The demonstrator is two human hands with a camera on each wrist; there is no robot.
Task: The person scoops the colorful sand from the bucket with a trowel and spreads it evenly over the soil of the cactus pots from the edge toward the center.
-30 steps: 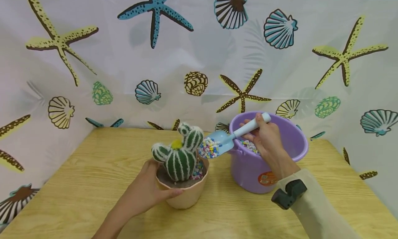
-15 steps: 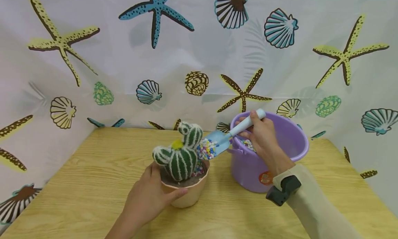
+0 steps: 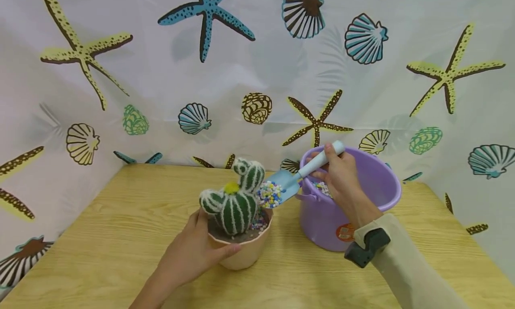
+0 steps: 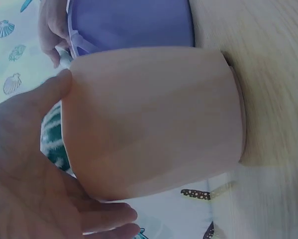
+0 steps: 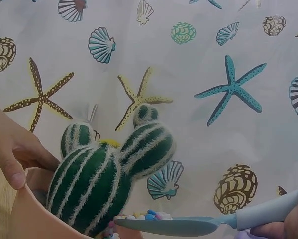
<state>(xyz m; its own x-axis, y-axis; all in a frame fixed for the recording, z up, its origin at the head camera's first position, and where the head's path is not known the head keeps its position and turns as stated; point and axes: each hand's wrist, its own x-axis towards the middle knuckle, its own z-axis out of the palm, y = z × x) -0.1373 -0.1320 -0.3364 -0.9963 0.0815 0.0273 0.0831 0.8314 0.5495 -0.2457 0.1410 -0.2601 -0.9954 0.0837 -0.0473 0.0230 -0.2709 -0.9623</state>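
My left hand point(image 3: 193, 242) grips the rim of a peach flowerpot point(image 3: 245, 254), thumb on the near side and fingers at the left. In the pot stands a knitted green cactus point(image 3: 236, 213) with white stripes and a yellow tuft, colourful pebbles point(image 3: 259, 220) at its right side. My right hand point(image 3: 343, 177) holds a light blue trowel point(image 3: 290, 184) by its pale handle. Multicoloured pebbles point(image 3: 269, 193) lie on its blade, whose tip reaches over the pot's right rim beside the cactus. In the right wrist view the blade point(image 5: 173, 226) lies nearly level, its tip against the cactus.
A purple bucket point(image 3: 323, 228) stands right of the pot, more pebbles point(image 3: 322, 189) inside; my right hand is over its left rim. All stands on a wooden table point(image 3: 120, 237). A white sheet point(image 3: 225, 85) printed with starfish and shells hangs behind and at the sides.
My right hand has shifted slightly left with the loaded trowel, bringing the blade closer to the cactus. My left hand keeps its hold on the flowerpot.
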